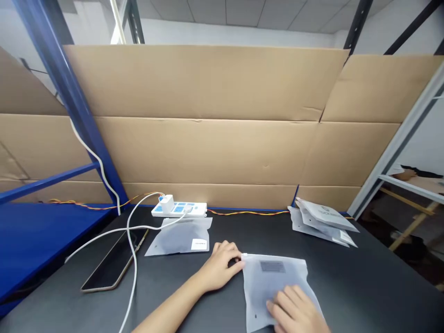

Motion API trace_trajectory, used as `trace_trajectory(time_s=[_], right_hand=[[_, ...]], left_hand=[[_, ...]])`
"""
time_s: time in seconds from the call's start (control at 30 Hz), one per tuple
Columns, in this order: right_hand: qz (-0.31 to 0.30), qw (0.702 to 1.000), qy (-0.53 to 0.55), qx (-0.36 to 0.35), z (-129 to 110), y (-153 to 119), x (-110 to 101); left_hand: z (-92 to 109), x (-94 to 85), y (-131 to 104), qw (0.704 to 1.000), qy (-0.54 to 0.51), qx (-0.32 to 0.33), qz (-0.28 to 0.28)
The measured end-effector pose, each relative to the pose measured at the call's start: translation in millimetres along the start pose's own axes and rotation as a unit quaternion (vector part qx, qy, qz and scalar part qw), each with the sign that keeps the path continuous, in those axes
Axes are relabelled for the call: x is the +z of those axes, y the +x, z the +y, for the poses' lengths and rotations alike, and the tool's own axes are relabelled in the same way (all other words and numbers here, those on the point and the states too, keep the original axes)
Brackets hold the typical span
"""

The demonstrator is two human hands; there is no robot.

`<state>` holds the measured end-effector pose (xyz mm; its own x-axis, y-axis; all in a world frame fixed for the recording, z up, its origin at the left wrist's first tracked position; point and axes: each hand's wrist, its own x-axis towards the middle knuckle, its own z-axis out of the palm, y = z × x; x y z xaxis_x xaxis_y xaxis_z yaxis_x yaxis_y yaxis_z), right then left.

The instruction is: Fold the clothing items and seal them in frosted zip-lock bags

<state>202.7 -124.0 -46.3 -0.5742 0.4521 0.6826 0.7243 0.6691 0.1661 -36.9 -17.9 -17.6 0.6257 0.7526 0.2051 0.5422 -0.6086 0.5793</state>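
Observation:
A frosted plastic zip bag (257, 282) lies flat on the black table in front of me, with a grey printed block near its top edge. My left hand (222, 266) is closed at the bag's upper left corner, pinching the end of the top edge between thumb and fingers. Over the bag's lower right part rests my right hand (294, 311), slightly blurred. Its fingers are loosely bent on the plastic and grip nothing visible. Whatever the bag contains cannot be made out.
Behind my left hand lies another frosted bag (173, 243) with a white label, beside a white power strip (197, 209). A phone (113, 266) and a white cable (134, 273) are on the left. Several stacked bags (322, 219) lie at the back right. Cardboard panels (215, 152) stand behind.

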Motion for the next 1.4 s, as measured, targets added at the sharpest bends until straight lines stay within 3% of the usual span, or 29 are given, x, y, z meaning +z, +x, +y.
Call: trace_trajectory(time_s=[0.1,0.17,0.27,0.33,0.47,0.6,0.73,0.83,0.97,1.03,1.13,1.23,1.4], right_hand=[[-0.102,0.991,0.083,0.008,-17,11,3],[-0.182,0.965,0.178,0.056,-3,29,-6],[-0.212,0.927,0.253,0.181,32,62,-15],[-0.228,0.906,0.278,0.224,52,79,-6],[-0.277,0.863,0.360,0.222,67,92,30],[-0.272,0.825,0.429,0.249,74,87,42],[-0.261,0.776,0.496,0.288,97,74,28],[-0.250,0.747,0.530,0.313,114,57,16],[-0.259,0.712,0.567,0.324,123,41,6],[-0.231,0.702,0.586,0.331,121,40,3],[-0.204,0.722,0.584,0.310,116,47,0],[-0.242,0.733,0.576,0.270,111,52,-2],[-0.231,0.709,0.599,0.292,103,50,1]], left_hand=[[-4,0.4,1,1.000,-0.012,-0.003,-0.001],[-4,0.6,3,1.000,-0.023,-0.017,-0.001],[-1,4.7,8,0.998,-0.037,-0.045,0.013],[3,10.0,11,0.997,-0.048,-0.058,0.024],[7,17.1,14,0.995,-0.076,-0.056,0.035],[-2,3.2,15,0.986,-0.127,-0.063,0.083],[-20,-24.9,17,0.972,-0.138,-0.102,0.157],[-30,-35.4,16,0.962,-0.135,-0.129,0.198],[-27,-24.9,16,0.960,-0.137,-0.131,0.204],[-21,-14.5,17,0.963,-0.139,-0.121,0.195],[-11,-0.9,18,0.972,-0.138,-0.102,0.158],[-5,6.9,17,0.980,-0.129,-0.090,0.124],[-5,9.5,16,0.981,-0.105,-0.104,0.126]])
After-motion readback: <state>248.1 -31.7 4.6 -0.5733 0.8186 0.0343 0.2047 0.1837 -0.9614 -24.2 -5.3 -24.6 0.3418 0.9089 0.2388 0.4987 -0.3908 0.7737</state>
